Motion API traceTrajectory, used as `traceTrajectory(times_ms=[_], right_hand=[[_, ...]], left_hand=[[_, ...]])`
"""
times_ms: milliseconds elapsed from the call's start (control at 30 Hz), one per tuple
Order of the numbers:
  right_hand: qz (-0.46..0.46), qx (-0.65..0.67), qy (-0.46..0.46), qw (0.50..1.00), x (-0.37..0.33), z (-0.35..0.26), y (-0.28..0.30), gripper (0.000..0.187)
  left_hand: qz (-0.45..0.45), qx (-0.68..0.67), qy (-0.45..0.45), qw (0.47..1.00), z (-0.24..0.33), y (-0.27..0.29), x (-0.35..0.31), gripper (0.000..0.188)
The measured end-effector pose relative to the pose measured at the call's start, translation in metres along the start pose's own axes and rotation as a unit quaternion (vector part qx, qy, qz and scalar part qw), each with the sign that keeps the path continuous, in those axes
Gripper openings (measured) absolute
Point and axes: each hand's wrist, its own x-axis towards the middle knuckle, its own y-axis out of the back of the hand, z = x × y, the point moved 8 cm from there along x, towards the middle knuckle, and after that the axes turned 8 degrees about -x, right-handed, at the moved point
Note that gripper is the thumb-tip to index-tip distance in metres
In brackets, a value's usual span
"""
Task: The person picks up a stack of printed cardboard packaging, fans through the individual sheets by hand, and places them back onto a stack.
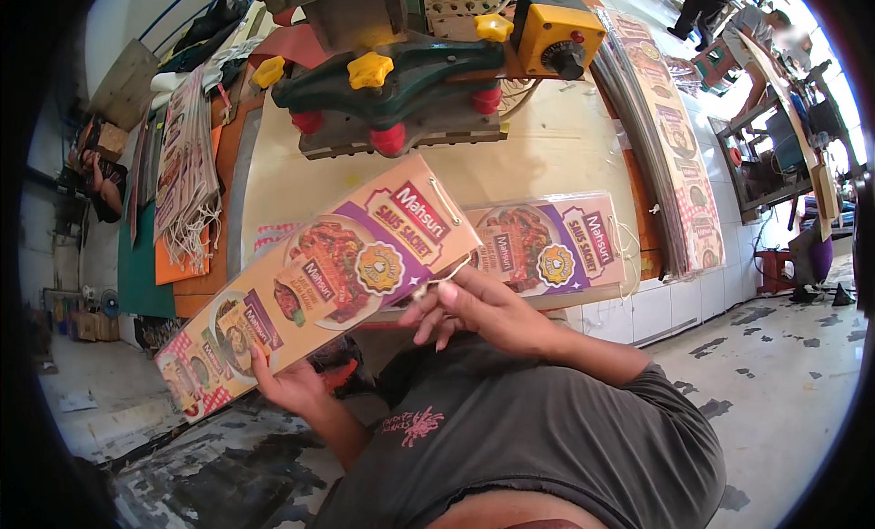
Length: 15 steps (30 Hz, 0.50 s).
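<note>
Centre: the card (305, 301) looks like glossy, film-covered paper, its string (449, 275) matt fibre. Upper centre: the bracket (428, 76) is painted metal, its knobs (371, 70) smooth plastic. Lower centre: the shirt (538, 420) is matt cloth.

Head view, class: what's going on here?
A person holds a long printed card aslant. The left hand grasps its lower part; the right hand is at the white string near its upper end. A second card, partly hidden, lies on the table, with a green press beyond.
</note>
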Motion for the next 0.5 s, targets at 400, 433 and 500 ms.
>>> traceTrajectory(times_ms=[400,433,500], right_hand=[[0.115,0.168,-0.086,0.975,0.013,0.023,0.018,0.033],[0.109,0.171,-0.082,0.976,0.013,0.024,0.020,0.033],[0.101,0.167,-0.079,0.978,0.015,0.025,0.021,0.034]], left_hand=[[-0.421,0.042,-0.157,0.892,0.037,-0.089,-0.020,0.110],[-0.423,0.037,-0.161,0.891,0.040,-0.094,-0.020,0.112],[-0.355,-0.022,-0.103,0.929,0.040,-0.083,-0.006,0.084]])
